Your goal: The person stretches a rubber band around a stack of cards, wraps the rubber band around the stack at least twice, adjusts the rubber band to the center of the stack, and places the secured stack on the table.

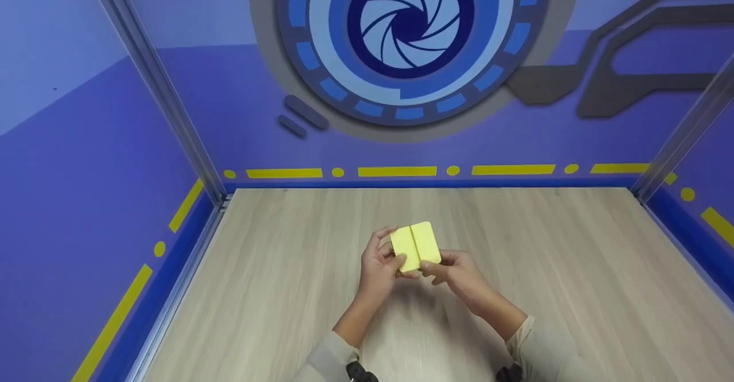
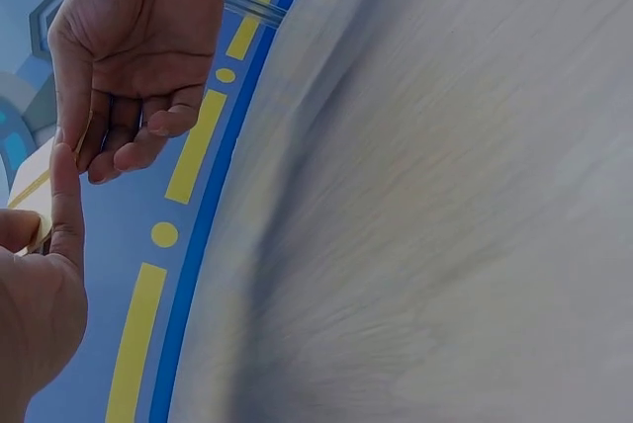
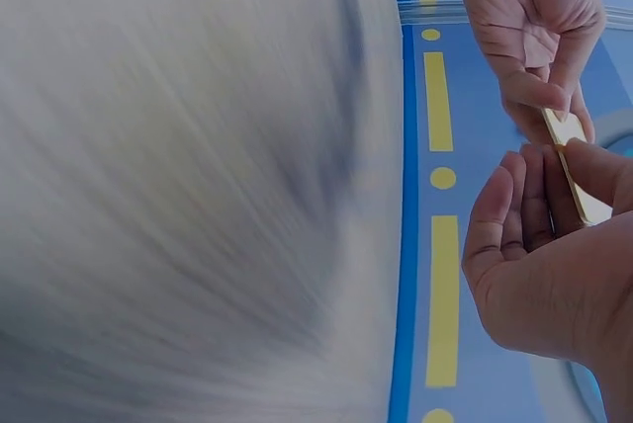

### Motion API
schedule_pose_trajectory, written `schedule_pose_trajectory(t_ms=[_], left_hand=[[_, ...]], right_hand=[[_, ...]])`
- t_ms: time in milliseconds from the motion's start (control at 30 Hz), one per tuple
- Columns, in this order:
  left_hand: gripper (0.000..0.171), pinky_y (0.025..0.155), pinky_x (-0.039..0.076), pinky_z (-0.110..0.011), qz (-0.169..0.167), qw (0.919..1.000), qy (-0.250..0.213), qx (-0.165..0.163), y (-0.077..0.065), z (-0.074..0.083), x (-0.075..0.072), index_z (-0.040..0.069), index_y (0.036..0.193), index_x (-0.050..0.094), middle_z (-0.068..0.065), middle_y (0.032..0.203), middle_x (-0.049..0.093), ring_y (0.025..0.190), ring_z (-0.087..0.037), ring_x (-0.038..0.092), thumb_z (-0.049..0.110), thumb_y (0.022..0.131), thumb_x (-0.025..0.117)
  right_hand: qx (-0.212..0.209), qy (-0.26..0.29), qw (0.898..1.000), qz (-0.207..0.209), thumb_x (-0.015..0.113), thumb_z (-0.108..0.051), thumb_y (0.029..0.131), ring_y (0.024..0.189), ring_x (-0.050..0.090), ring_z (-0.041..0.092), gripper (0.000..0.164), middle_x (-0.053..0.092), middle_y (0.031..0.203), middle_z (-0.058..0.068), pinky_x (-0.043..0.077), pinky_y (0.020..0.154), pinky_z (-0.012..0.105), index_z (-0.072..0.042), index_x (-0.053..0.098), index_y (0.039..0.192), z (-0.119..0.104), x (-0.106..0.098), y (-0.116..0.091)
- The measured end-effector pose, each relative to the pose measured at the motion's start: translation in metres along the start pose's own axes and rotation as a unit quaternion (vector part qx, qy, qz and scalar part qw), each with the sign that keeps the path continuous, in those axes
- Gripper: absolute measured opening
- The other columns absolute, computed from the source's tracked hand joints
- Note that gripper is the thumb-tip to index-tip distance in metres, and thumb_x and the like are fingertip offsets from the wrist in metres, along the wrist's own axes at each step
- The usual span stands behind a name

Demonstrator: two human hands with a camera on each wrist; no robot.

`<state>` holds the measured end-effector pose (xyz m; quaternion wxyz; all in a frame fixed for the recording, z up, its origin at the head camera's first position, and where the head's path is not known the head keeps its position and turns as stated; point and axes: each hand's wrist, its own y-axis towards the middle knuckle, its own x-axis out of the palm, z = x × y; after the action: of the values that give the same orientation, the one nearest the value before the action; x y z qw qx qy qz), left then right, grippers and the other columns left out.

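Both hands hold up a flat yellow square piece with rounded corners and a dark straight line across its face. My left hand grips its left side, the thumb on the front face and fingers behind. At the lower right corner, my right hand pinches it between thumb and fingers. In the left wrist view, the piece shows partly at the left edge, between the two hands. The right wrist view catches it nearly edge-on, a thin slab with the right hand near the camera.
The hands are over a light wood-grain table. Behind it stands a blue-purple back wall with a round printed emblem. Side walls and metal corner posts bound the space. Dark straps sit at the sleeve cuffs.
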<state>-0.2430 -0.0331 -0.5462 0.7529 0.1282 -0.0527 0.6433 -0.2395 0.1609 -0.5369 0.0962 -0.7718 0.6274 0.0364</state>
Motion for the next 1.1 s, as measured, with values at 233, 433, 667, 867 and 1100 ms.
schedule_pose_trajectory(t_ms=[233, 433, 667, 867, 1100], left_hand=[[0.061, 0.075, 0.069, -0.034, 0.01, 0.9999, 0.012, -0.001, 0.0, -0.001, 0.001, 0.006, 0.156, 0.042, -0.024, 0.142, 0.067, 0.114, -0.028, 0.076, -0.014, 0.1, 0.055], [0.061, 0.076, 0.07, -0.036, 0.005, 0.9999, 0.01, -0.003, 0.001, -0.002, -0.001, 0.01, 0.155, 0.044, -0.024, 0.144, 0.066, 0.115, -0.028, 0.076, -0.015, 0.1, 0.054], [0.061, 0.074, 0.069, -0.035, 0.001, 0.9999, 0.013, 0.001, 0.001, -0.005, -0.002, 0.007, 0.156, 0.042, -0.025, 0.138, 0.068, 0.111, -0.027, 0.076, -0.015, 0.099, 0.054], [0.062, 0.075, 0.069, -0.033, -0.003, 0.9996, 0.027, 0.0, 0.0, -0.009, -0.003, 0.01, 0.158, 0.042, -0.023, 0.143, 0.067, 0.112, -0.028, 0.076, -0.012, 0.101, 0.054], [0.07, 0.077, 0.069, -0.033, -0.012, 0.9995, 0.025, -0.017, 0.0, -0.01, -0.004, 0.009, 0.165, 0.035, -0.024, 0.151, 0.061, 0.12, -0.029, 0.073, -0.012, 0.101, 0.054]], right_hand=[[0.005, 0.006, 1.0, -0.017, 0.073, -0.024, 0.1, 0.095, 0.067, 0.018, 0.032, 0.074, 0.095, 0.001, 0.061, 0.084, 0.034, 0.003, 0.074, 0.116, 0.002, 0.001, 0.001], [0.01, 0.001, 1.0, -0.014, 0.073, -0.026, 0.1, 0.096, 0.068, 0.019, 0.033, 0.074, 0.096, 0.002, 0.061, 0.086, 0.038, 0.002, 0.074, 0.118, 0.003, 0.002, 0.001], [-0.021, -0.032, 0.999, 0.018, 0.074, -0.02, 0.099, 0.093, 0.067, 0.018, 0.033, 0.074, 0.102, 0.008, 0.06, 0.079, 0.031, 0.001, 0.07, 0.124, 0.004, 0.003, -0.001], [-0.106, -0.163, 0.978, 0.073, 0.08, -0.019, 0.096, 0.087, 0.063, 0.012, 0.058, 0.073, 0.096, 0.001, 0.054, 0.074, 0.022, -0.01, 0.055, 0.148, 0.006, 0.004, -0.003], [-0.154, -0.253, 0.953, 0.062, 0.082, -0.015, 0.094, 0.084, 0.062, 0.006, 0.078, 0.068, 0.092, -0.004, 0.056, 0.073, 0.021, -0.007, 0.042, 0.161, 0.005, -0.002, -0.007]])
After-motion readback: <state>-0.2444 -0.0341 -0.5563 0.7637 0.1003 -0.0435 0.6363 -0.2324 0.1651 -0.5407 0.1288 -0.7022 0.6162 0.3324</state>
